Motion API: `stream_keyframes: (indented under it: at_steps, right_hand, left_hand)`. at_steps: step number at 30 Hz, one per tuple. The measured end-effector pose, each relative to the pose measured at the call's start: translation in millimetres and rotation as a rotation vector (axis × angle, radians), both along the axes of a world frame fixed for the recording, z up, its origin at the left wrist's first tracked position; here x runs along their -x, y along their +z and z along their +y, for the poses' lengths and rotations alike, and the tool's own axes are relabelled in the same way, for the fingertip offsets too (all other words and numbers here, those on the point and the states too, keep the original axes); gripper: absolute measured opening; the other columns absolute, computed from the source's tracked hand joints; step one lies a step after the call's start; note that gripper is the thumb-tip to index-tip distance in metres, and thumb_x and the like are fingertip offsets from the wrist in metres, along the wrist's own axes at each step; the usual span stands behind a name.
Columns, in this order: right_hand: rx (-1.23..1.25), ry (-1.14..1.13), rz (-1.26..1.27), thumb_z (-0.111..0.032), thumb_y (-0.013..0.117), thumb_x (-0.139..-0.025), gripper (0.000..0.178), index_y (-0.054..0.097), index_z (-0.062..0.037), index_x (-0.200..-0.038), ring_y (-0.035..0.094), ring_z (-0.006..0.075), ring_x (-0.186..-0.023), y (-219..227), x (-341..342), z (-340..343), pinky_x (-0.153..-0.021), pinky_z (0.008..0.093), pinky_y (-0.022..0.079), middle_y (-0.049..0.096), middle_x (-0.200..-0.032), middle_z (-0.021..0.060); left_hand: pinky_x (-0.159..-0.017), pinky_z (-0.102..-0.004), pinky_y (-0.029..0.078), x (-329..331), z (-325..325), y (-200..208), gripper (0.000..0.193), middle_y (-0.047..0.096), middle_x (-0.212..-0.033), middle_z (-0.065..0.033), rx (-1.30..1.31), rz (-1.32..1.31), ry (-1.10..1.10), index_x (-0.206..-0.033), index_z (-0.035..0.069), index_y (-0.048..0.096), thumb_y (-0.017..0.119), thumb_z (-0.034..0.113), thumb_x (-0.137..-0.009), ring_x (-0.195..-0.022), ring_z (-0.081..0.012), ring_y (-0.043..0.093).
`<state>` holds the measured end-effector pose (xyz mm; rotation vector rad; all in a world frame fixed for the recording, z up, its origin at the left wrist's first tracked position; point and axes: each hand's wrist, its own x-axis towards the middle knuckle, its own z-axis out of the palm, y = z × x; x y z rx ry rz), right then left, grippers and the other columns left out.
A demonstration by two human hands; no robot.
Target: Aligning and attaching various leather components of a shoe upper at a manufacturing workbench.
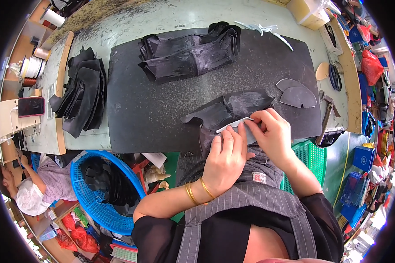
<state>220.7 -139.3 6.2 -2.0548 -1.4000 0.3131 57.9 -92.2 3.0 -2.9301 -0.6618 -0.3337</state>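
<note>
A black leather-like piece lies near the front edge of the dark work board, its lower part hanging toward my lap. Along its near edge runs a narrow white strip. My left hand rests its outstretched fingers on the strip and the piece below, with the thumb apart. Thumb and index finger of my right hand pinch the strip's right end. Beyond, a stack of similar black pieces lies spread on the board. Two dark rounded pieces overlap to the right.
The dark board covers much of the table. Black pieces are piled left; white strips lie at the far edge. A hammer sits right. Blue basket and green basket stand below. A co-worker sits left.
</note>
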Motion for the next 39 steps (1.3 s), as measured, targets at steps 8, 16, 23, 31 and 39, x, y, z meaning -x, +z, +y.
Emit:
stream_keyframes:
  at_steps: [8, 16, 23, 31, 39]
  right_hand:
    - [0.022, -0.005, 0.165, -0.012, 0.071, -0.087, 0.008, 0.07, -0.0049, -0.09, 0.068, 0.0297, -0.069, -1, -13, 7, -0.063, 0.0371, 0.054, 0.066, -0.081, 0.0114]
    - [0.242, -0.004, -0.194, -0.041, 0.088, -0.07, 0.055, 0.051, -0.0053, -0.088, 0.063, 0.0345, -0.066, 11, -63, 27, -0.061, 0.0426, 0.049, 0.061, -0.072, 0.0126]
    - [0.39, 0.562, -0.229, -0.025, 0.093, -0.057, 0.076, 0.051, 0.003, -0.114, 0.059, 0.043, -0.106, 30, -56, 80, -0.089, 0.0467, 0.052, 0.056, -0.116, 0.0211]
    - [0.033, 0.55, -0.599, -0.018, 0.077, -0.07, 0.041, 0.064, 0.0017, -0.103, 0.057, 0.0296, -0.099, 30, -23, 46, -0.085, 0.0402, 0.046, 0.059, -0.1, 0.0126]
    - [-0.236, 0.364, -0.729, -0.017, 0.063, -0.073, 0.027, 0.057, -0.0068, -0.097, 0.057, 0.0195, -0.076, 6, 8, 0, -0.065, 0.0299, 0.047, 0.056, -0.085, 0.0046]
  left_hand:
    - [-0.078, -0.0335, 0.049, -10, 2, 5, 0.064, 0.062, -0.11, -0.0129, -0.005, 0.031, 0.008, -0.121, -0.004, 0.066, 0.059, 0.053, -0.091, -0.096, -0.0237, 0.06]
    - [-0.074, -0.0344, 0.049, -6, 24, 3, 0.054, 0.062, -0.116, -0.0057, -0.025, -0.019, -0.058, -0.117, -0.002, 0.067, 0.069, 0.042, -0.085, -0.088, -0.0234, 0.058]
    - [-0.081, -0.0386, 0.052, 3, 39, 16, 0.053, 0.063, -0.109, -0.0111, 0.245, -0.179, -0.26, -0.116, -0.003, 0.064, 0.077, 0.032, -0.078, -0.091, -0.0279, 0.061]
    - [-0.105, -0.0412, 0.04, -9, 85, 42, 0.065, 0.062, -0.122, -0.0151, -0.144, -0.148, -0.18, -0.133, -0.001, 0.056, 0.078, 0.019, -0.075, -0.122, -0.0323, 0.054]
    - [-0.084, -0.0374, 0.043, 6, 79, 32, 0.006, 0.058, -0.079, -0.0048, 0.092, -0.037, -0.269, -0.08, 0.009, 0.06, 0.064, 0.013, -0.078, -0.079, -0.0228, 0.059]
